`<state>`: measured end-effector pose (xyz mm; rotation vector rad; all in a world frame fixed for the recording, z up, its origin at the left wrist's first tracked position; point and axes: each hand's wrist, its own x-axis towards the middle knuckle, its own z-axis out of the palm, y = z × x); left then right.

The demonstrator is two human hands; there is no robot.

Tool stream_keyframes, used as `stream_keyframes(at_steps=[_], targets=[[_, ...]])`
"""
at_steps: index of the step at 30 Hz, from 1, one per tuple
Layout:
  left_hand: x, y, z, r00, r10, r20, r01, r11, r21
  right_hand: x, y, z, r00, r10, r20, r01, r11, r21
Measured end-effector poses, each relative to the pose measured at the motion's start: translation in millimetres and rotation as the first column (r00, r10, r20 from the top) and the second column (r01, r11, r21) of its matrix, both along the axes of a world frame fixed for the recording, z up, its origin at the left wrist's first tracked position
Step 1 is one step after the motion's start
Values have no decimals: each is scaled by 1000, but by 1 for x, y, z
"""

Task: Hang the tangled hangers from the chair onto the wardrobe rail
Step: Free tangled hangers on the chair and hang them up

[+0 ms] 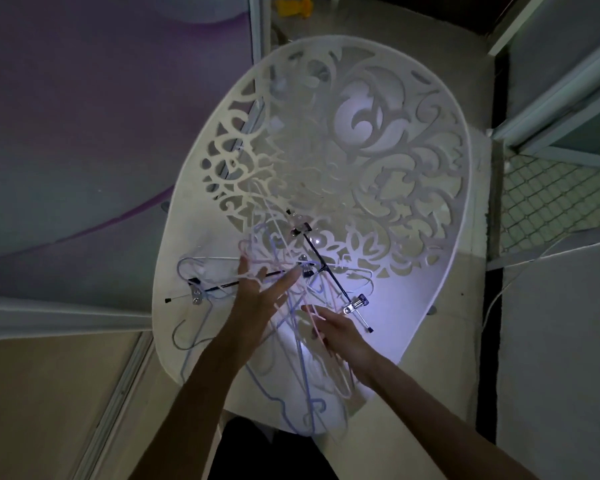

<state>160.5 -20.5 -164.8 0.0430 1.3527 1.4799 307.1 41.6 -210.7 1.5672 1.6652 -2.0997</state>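
A white chair [413, 188] with a cut-out floral back fills the middle of the view. On its seat lies a tangle of thin wire hangers [302, 292], white, pink and blue, mixed with two black clip hangers [329, 275]. My left hand [260, 289] reaches into the tangle with fingers spread and straight, wires running between them. My right hand [336, 334] holds pink and white hanger wires [321, 337] in its curled fingers near the seat's front. The wardrobe rail is out of view.
A purple-grey wall [84, 116] is on the left, with a pale wooden panel [49, 393] below it. A window frame and mesh [551, 202] stand at the right. A yellow object [291, 6] lies on the floor behind the chair.
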Motion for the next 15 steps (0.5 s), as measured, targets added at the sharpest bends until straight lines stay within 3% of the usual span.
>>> stream_keyframes(at_steps=[3,7,8,12,15], targets=[[-3,2,-10,999,28,37,-23,990,-142,3,-5,-5,988,139,63,-143,988,56],[-6,-1,-14,998,-56,17,58,967,-249,18,6,3,900,404,167,-431,884,183],[-7,-2,-15,996,-90,12,90,964,-249,21,11,6,903,376,209,-419,879,227],[-6,4,-20,998,-70,4,68,948,-312,25,41,-5,931,-17,365,-197,817,542],[-2,12,-28,1000,-15,-21,7,936,-351,15,59,-31,854,31,519,-287,861,420]])
